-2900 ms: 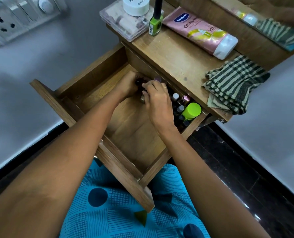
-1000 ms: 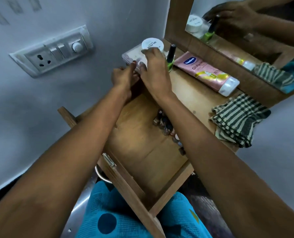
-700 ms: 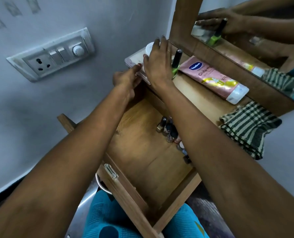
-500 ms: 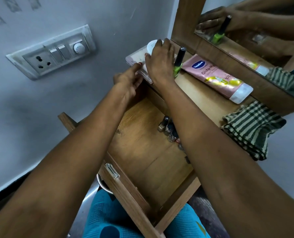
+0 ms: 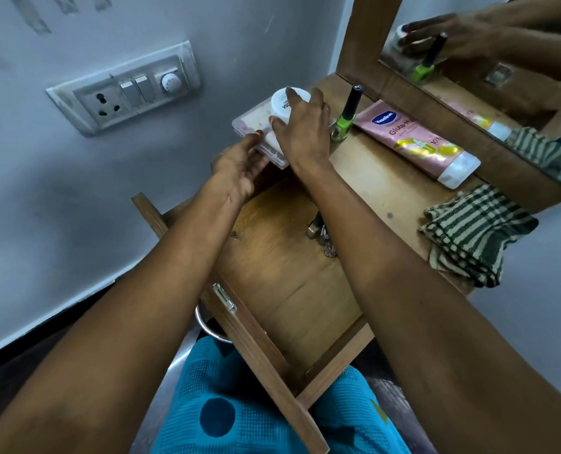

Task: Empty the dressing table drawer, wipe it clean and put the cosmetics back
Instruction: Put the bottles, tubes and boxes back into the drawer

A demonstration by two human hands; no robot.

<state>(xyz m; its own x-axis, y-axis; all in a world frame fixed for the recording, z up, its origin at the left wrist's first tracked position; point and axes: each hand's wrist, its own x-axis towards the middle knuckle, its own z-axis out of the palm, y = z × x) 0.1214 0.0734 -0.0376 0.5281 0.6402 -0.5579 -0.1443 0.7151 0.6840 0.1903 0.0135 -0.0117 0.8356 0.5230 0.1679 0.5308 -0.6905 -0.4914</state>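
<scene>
While "Vaseline Gluta-Hy" shows on the pink tube [image 5: 416, 143], jar [image 5: 280, 104] lettering seems unreadable.

Right hand [image 5: 305, 132] covers most of the white jar [image 5: 280, 104] and the near end of the clear case [image 5: 256, 126], so its grip on them is unreadable. Small bottles [image 5: 321, 234] in the drawer [image 5: 289, 290] are mostly hidden behind the right forearm; count and kinds unclear. Mirror [image 5: 502, 54] cut off by the top and right edges.
</scene>
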